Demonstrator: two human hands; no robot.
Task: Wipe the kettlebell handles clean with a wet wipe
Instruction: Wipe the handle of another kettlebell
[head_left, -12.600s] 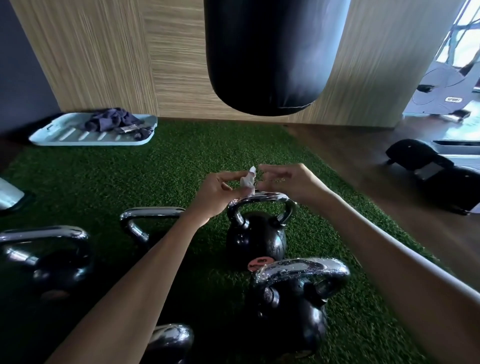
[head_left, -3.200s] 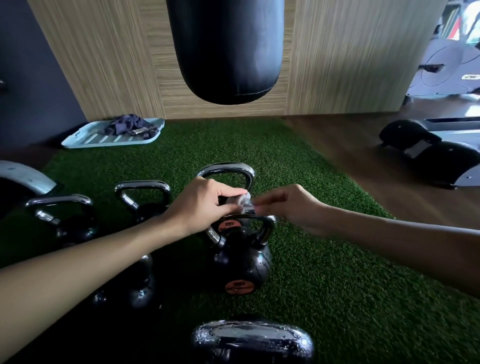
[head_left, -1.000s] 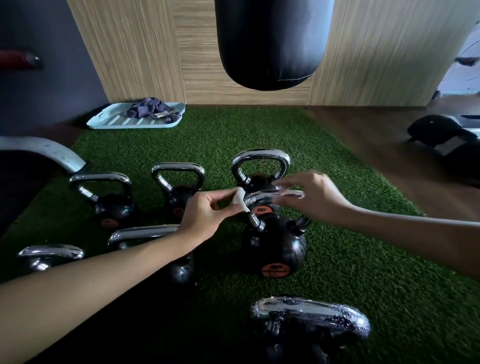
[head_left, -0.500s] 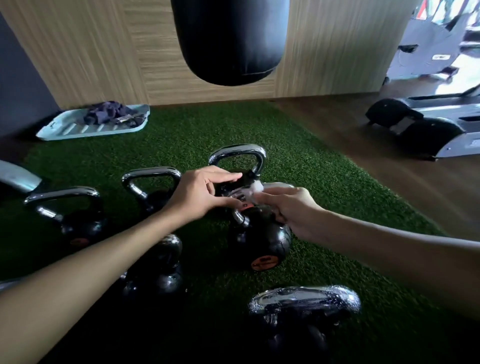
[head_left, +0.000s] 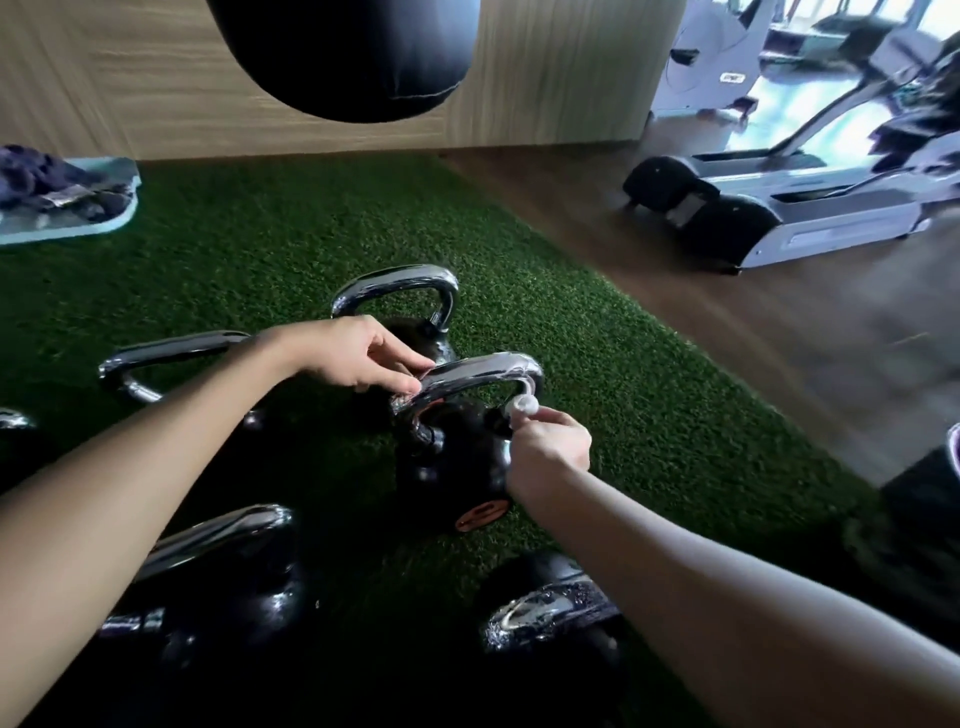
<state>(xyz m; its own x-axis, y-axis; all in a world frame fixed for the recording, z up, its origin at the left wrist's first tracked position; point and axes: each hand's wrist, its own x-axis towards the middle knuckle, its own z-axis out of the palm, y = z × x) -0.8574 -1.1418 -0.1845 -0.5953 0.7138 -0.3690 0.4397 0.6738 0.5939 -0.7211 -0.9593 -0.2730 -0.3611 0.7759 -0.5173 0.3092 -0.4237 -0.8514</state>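
Observation:
A black kettlebell (head_left: 457, 467) with an orange label stands on green turf, and its chrome handle (head_left: 483, 371) arches over the top. My left hand (head_left: 358, 358) pinches the left end of that handle. My right hand (head_left: 550, 452) holds a small bunched white wet wipe (head_left: 522, 405) against the inside of the handle's right leg. Several more chrome-handled kettlebells surround it: one behind (head_left: 410, 296), one at far left (head_left: 166, 358), one at near left (head_left: 223, 561) and one in front (head_left: 550, 613).
A black punching bag (head_left: 343, 52) hangs overhead before a wooden wall. A pale tray (head_left: 67, 228) with dark cloth lies at the turf's far left. Treadmills (head_left: 779, 218) stand on the wooden floor to the right. A dark object (head_left: 930, 499) sits at the right edge.
My right hand slid the wipe from the top of the handle down to its right leg. My left hand moved onto the handle's left end. The camera turned right.

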